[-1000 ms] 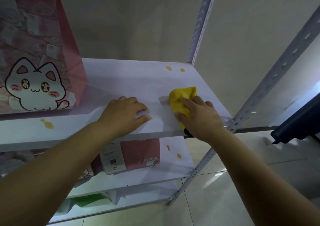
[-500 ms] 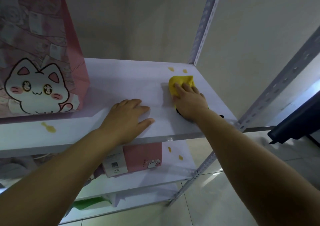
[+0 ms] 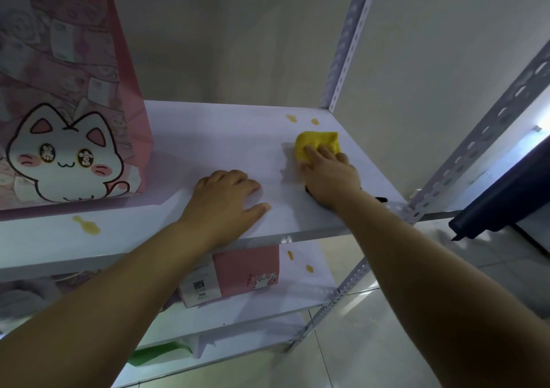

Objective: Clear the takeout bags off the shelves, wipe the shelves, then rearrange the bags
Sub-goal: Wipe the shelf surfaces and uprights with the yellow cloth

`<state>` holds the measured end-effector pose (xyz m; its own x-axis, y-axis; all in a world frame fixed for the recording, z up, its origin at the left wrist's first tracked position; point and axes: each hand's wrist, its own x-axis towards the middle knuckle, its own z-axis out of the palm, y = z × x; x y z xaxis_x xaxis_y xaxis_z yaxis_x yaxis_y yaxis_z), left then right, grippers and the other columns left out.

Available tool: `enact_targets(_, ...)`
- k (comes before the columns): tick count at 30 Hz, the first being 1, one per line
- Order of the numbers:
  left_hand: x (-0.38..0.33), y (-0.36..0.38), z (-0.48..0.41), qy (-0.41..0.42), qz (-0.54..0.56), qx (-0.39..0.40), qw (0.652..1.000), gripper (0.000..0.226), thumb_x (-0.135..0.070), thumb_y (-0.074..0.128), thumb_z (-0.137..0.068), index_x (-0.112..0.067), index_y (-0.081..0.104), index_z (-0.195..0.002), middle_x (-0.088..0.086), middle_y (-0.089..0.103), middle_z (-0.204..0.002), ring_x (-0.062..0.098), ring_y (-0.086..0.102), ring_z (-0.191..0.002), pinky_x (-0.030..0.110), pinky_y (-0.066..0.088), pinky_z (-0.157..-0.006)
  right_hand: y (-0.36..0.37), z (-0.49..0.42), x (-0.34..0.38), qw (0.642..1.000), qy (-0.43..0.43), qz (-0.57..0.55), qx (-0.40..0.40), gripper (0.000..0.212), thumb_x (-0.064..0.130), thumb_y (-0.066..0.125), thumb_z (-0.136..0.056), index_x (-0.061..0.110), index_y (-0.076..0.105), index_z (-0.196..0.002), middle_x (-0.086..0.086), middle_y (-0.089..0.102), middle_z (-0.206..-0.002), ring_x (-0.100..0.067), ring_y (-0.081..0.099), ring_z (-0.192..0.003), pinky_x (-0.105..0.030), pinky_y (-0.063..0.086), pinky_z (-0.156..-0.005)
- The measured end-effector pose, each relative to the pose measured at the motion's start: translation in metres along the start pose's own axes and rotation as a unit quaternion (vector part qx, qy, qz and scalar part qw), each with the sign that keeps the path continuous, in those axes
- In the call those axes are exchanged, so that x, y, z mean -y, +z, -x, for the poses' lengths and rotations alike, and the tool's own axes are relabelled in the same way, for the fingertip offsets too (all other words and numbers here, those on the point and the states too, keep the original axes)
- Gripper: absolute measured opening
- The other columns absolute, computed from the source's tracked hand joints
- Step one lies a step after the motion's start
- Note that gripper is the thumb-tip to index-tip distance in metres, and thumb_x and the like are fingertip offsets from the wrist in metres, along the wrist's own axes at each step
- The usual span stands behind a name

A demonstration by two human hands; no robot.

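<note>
Your right hand (image 3: 327,170) pressed the yellow cloth (image 3: 318,142) with flat fingers, well right of the pink cat bag (image 3: 74,60); your left hand (image 3: 226,197) lay open on the shelf (image 3: 208,137).

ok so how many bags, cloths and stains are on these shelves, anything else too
pink bags: 2
yellow cloth: 1
yellow stains: 5
green thing on the bottom shelf: 1
total: 9
blurred shapes at the lower left are not counted

Both arms reach forward, left hand (image 3: 226,197) and right hand (image 3: 329,173) palm-down.
</note>
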<state>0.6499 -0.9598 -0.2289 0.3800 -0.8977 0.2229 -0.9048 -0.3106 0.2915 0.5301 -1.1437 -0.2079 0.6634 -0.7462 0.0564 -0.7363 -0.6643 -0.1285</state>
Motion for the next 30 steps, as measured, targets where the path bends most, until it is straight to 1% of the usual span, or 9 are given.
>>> enact_targets(3, 0.000, -0.001, 0.000, 0.004, 0.002, 0.004, 1.000, 0.052, -0.062, 0.042, -0.086, -0.032, 0.052, -0.127, -0.005, 0.044, -0.139, 0.021, 0.035, -0.128, 0.037, 0.025, -0.103, 0.005, 0.026, 0.012, 0.994, -0.107, 0.002, -0.011, 0.051, 0.044, 0.028, -0.095, 0.033, 0.026, -0.145, 0.001, 0.020, -0.155, -0.032, 0.021, -0.138, -0.043, 0.026, -0.109)
enact_targets(6, 0.000, -0.002, 0.000, 0.007, -0.001, 0.009, 1.000, 0.052, -0.061, 0.041, -0.086, -0.032, 0.051, -0.128, -0.004, 0.045, -0.139, 0.022, 0.037, -0.126, 0.036, 0.026, -0.102, -0.003, 0.048, -0.007, 0.989, -0.141, -0.045, -0.018, 0.048, 0.043, 0.044, -0.094, 0.035, 0.036, -0.141, 0.003, 0.033, -0.149, -0.030, 0.031, -0.130, -0.038, 0.028, -0.105)
enact_targets(10, -0.001, -0.004, -0.003, 0.012, -0.027, 0.021, 0.999, 0.052, -0.061, 0.038, -0.087, -0.031, 0.050, -0.128, -0.003, 0.047, -0.135, 0.025, 0.041, -0.121, 0.037, 0.029, -0.099, -0.011, 0.048, -0.038, 0.996, -0.077, -0.046, -0.011, 0.046, 0.037, 0.044, -0.093, 0.035, 0.036, -0.138, 0.002, 0.036, -0.145, -0.032, 0.036, -0.120, -0.042, 0.033, -0.101)
enact_targets(14, -0.001, -0.010, -0.015, 0.016, -0.067, 0.028, 0.997, 0.055, -0.066, 0.035, -0.085, -0.030, 0.050, -0.124, -0.003, 0.051, -0.123, 0.025, 0.045, -0.111, 0.038, 0.037, -0.088, -0.005, 0.024, -0.048, 0.999, 0.024, -0.023, -0.028, 0.050, 0.037, 0.037, -0.094, 0.033, 0.026, -0.142, -0.002, 0.027, -0.149, -0.037, 0.029, -0.125, -0.047, 0.030, -0.101)
enact_targets(17, 0.002, -0.016, -0.039, -0.002, -0.067, 0.038, 0.997, 0.055, -0.066, 0.038, -0.084, -0.031, 0.047, -0.127, -0.003, 0.049, -0.125, 0.024, 0.045, -0.112, 0.038, 0.039, -0.088, -0.001, -0.005, -0.046, 0.996, 0.067, -0.053, -0.042, 0.056, 0.038, 0.037, -0.093, 0.028, 0.019, -0.144, -0.007, 0.024, -0.149, -0.040, 0.026, -0.127, -0.049, 0.029, -0.101)
enact_targets(20, 0.004, -0.020, -0.067, -0.023, -0.080, 0.031, 0.996, 0.053, -0.061, 0.042, -0.086, -0.030, 0.045, -0.128, -0.002, 0.045, -0.130, 0.024, 0.042, -0.117, 0.038, 0.038, -0.091, 0.000, -0.038, -0.045, 0.994, 0.084, -0.067, -0.031, 0.061, 0.042, 0.034, -0.094, 0.023, 0.011, -0.147, -0.009, 0.019, -0.152, -0.040, 0.021, -0.131, -0.050, 0.028, -0.103)
enact_targets(25, 0.012, -0.012, -0.104, -0.055, -0.073, 0.030, 0.995, 0.054, -0.054, 0.045, -0.088, -0.022, 0.044, -0.131, 0.004, 0.044, -0.135, 0.026, 0.041, -0.122, 0.040, 0.040, -0.096, 0.001, -0.095, -0.050, 0.994, 0.076, -0.064, -0.036, 0.054, 0.036, 0.036, -0.093, 0.019, 0.023, -0.143, -0.014, 0.026, -0.147, -0.040, 0.026, -0.129, -0.050, 0.029, -0.103)
enact_targets(27, 0.017, -0.008, -0.115, -0.060, -0.076, 0.038, 0.995, 0.055, -0.053, 0.045, -0.089, -0.019, 0.044, -0.132, 0.005, 0.043, -0.136, 0.027, 0.040, -0.123, 0.040, 0.039, -0.098, 0.002, -0.119, -0.053, 0.994, 0.085, -0.066, -0.033, 0.053, 0.032, 0.037, -0.092, 0.018, 0.024, -0.141, -0.016, 0.027, -0.144, -0.042, 0.028, -0.127, -0.050, 0.030, -0.102)
enact_targets(30, 0.023, 0.001, -0.121, -0.058, -0.069, 0.046, 0.995, 0.052, -0.052, 0.042, -0.090, -0.016, 0.049, -0.126, 0.004, 0.048, -0.130, 0.025, 0.045, -0.118, 0.037, 0.041, -0.095, 0.001, -0.152, -0.053, 0.996, 0.083, -0.036, 0.000, 0.055, 0.029, 0.032, -0.091, 0.018, 0.021, -0.143, -0.013, 0.023, -0.147, -0.040, 0.022, -0.133, -0.050, 0.026, -0.104)
